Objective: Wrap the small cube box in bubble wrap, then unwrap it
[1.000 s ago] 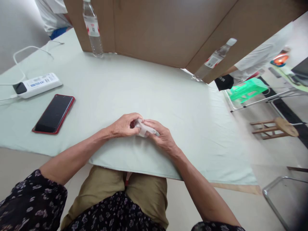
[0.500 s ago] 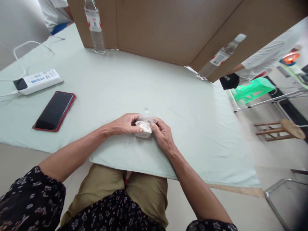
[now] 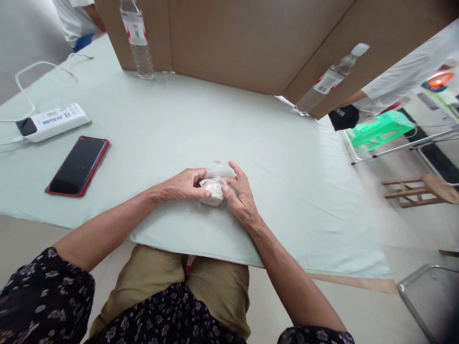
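A small whitish block-shaped packet (image 3: 213,192) in clear, crinkled plastic sits near the front edge of the cloth-covered table (image 3: 201,129). My left hand (image 3: 184,184) grips its left side, thumb on the near top corner and fingers behind. From the right, my right hand (image 3: 242,193) pinches the plastic at the packet's top right between thumb and a bent finger, while another finger sticks up and away. What the packet contains is too unclear to name.
A phone in a red case (image 3: 78,166) and a white power strip (image 3: 55,122) with cables lie at left. Two water bottles (image 3: 138,40) stand before a cardboard screen (image 3: 229,43). People are partly visible behind it. A wooden stool (image 3: 419,188) and green plastic stool (image 3: 382,130) are at right.
One finger of my right hand has lifted off the plastic and now points upward. My left hand keeps its hold. The whole view has shifted slightly.
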Demonstrator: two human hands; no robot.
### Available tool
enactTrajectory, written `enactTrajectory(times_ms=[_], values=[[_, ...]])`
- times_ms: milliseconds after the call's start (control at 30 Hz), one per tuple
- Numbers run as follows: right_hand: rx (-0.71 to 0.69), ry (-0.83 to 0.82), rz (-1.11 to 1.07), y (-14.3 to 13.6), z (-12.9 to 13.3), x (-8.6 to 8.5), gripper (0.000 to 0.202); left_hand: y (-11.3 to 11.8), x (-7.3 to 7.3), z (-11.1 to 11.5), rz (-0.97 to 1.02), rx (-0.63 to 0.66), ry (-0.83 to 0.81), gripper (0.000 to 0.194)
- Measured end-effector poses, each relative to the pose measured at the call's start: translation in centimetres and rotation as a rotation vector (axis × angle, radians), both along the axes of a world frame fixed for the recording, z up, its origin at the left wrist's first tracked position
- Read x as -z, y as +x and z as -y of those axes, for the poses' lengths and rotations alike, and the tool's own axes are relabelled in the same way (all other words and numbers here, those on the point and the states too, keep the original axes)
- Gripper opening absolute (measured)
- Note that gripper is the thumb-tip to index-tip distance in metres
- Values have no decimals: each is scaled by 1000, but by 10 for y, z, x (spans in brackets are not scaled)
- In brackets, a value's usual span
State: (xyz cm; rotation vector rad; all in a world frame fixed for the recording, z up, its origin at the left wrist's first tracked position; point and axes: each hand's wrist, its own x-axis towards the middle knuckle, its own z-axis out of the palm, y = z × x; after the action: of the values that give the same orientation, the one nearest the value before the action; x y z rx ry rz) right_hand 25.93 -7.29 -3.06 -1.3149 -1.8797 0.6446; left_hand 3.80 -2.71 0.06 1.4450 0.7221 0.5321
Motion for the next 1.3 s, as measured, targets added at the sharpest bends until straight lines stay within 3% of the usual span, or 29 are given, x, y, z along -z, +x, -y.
enactTrajectory(times_ms=[133, 267, 400, 467, 600, 700, 833, 1100, 1300], values=[[-34, -29, 25, 1, -3, 2, 40, 1, 2, -1, 0, 10, 6, 36], [51, 65, 78, -8, 3, 1, 34, 1, 4, -3, 3, 19, 9, 38], [118, 136, -15, -12, 6, -2, 37, 1, 3, -5, -3, 32, -9, 43], [125, 91, -144, -9, 4, -3, 50, 1, 2, -5, -8, 40, -20, 44], [12, -171, -406, 2, -1, -4, 73, 3, -2, -5, 23, 47, -40, 47], [-33, -274, -392, 6, -3, -4, 81, 3, -3, -5, 62, 29, -71, 50], [17, -240, -244, 1, -1, -4, 90, 3, 0, -7, 62, -7, -96, 53], [148, -228, -297, -12, 7, -5, 85, 2, -2, -1, 45, -8, -119, 52], [132, -159, -358, -11, 11, -11, 68, 0, 3, -3, 127, 55, -309, 52]])
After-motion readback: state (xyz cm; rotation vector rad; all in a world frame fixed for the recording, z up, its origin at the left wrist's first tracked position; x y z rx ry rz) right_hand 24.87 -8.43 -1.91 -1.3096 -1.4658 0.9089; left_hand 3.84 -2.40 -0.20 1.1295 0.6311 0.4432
